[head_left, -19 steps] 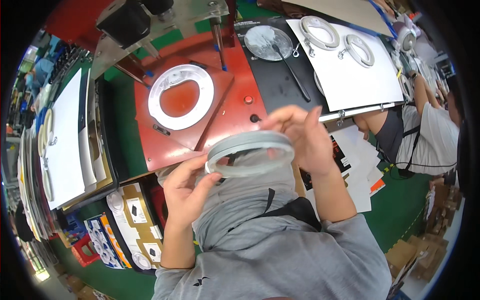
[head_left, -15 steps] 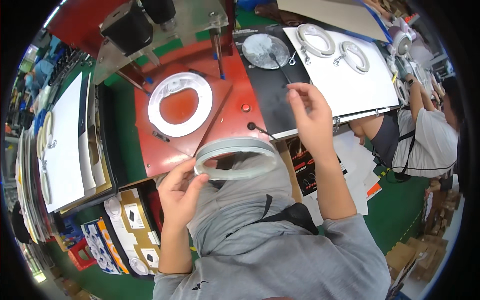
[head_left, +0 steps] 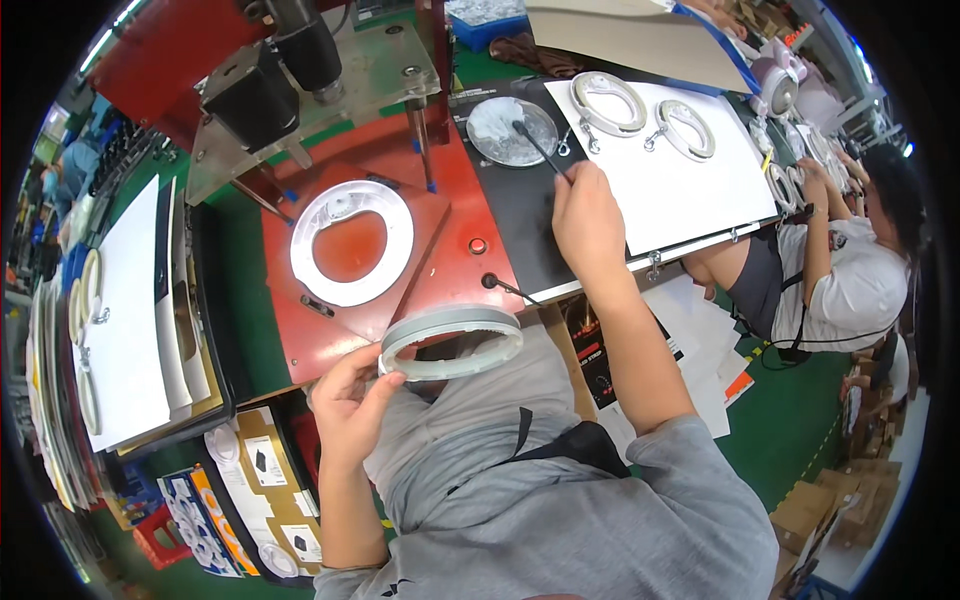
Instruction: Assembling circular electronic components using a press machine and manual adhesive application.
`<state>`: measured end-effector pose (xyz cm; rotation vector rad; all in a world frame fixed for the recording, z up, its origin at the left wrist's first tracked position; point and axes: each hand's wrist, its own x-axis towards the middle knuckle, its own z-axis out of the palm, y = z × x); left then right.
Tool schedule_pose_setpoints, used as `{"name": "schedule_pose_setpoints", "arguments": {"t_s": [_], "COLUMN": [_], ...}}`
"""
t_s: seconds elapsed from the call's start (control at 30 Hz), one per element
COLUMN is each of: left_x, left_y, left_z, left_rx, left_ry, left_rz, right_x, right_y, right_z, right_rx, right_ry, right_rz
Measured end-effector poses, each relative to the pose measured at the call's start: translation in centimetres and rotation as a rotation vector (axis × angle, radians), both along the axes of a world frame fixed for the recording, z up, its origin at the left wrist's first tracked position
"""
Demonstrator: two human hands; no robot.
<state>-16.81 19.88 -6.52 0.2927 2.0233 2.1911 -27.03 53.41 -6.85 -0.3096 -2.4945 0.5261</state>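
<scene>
My left hand pinches the left edge of a pale grey plastic ring, held tilted above my lap. My right hand is closed round a thin black-handled brush or stick; I cannot make out its tip's kind. The tip rests by white paste in a round metal dish on the black mat. In front of me a white ring lies on the red plate of a press, under its clear plate. Neither hand touches that ring.
A red button and a black cable plug are on the press base. Two rings with metal clasps lie on a white board at right. More boards stand at left. A co-worker sits at far right.
My right hand has closed on the black stick and moved slightly left and down in the picture. The grey ring in my left hand has shifted a little left and lower. The whole view has also shifted.
</scene>
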Motion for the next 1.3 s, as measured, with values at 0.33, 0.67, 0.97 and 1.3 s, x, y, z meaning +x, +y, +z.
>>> {"name": "schedule_pose_setpoints", "arguments": {"t_s": [0.33,0.67,0.97,1.3], "left_x": [-0.2,-1.0,-2.1,-2.8], "left_y": [-0.4,-2.6,-2.7,0.8], "left_z": [-0.3,-1.2,5.3,7.7], "left_rx": [-0.026,-0.089,-0.498,-0.479], "left_ry": [-0.007,0.098,0.507,0.799], "left_rz": [-0.003,-0.072,0.081,0.107], "right_x": [-3.1,2.1,8.6,11.1], "right_y": [1.5,1.1,1.4,-0.5], "right_z": [0.0,3.6,6.7,9.1], "right_rx": [0.054,-0.269,-1.069,-0.993], "right_ry": [0.010,0.216,-0.194,-0.109], "right_rz": [0.096,0.130,0.498,0.773]}}
